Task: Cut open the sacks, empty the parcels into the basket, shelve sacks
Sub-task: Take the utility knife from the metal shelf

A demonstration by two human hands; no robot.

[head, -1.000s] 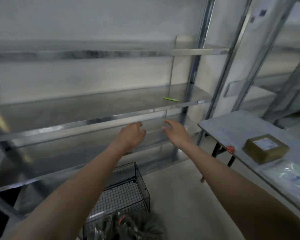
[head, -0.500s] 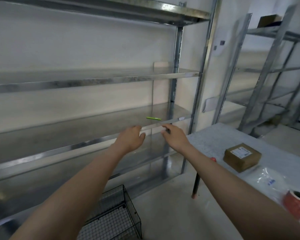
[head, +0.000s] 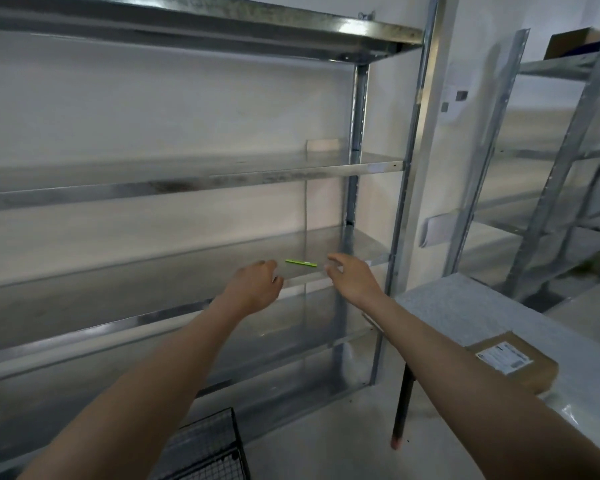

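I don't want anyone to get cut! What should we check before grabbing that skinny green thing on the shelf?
1. Left hand free: ok, it holds nothing.
2. Right hand free: ok, it holds nothing.
3. Thin green tool clear to pick up: ok, it lies alone on the metal shelf, just past the two hands and between them.
4. Blade covered: cannot tell, the tool is too small to show one.
5. Wire basket ready for parcels: cannot tell, only its corner shows at the bottom edge.
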